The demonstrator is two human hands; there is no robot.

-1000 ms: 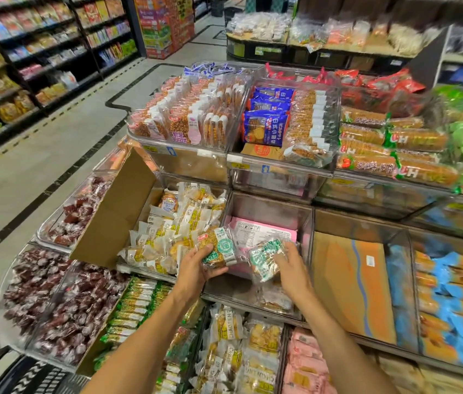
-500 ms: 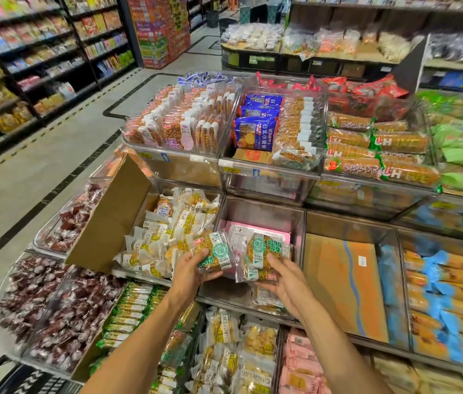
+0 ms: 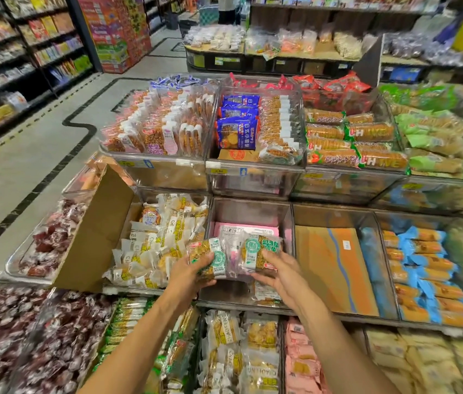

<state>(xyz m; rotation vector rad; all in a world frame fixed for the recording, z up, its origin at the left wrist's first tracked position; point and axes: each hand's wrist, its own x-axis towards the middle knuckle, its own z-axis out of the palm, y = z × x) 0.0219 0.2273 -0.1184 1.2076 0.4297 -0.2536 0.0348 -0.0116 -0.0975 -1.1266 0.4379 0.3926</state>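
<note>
1. Supermarket aisle, stocked shelves along the far side; up close, a tiered display of clear bins full of wrapped snacks.
2. Gripping a first packet, green-labelled, in the left hand, fingers curled round its lower edge.
3. Gripping a second packet of the same kind in the right hand, fingers wrapped underneath.
4. Holding both packets side by side, edges just about touching, above the front of the middle bin and its pink sheet; hands close together, not touching.
5. Left of that bin: yellow-and-white packets, with a brown cardboard flap leaning beside them.
6. Right of it: orange cardboard lying flat, then blue-wrapped snacks.
</note>
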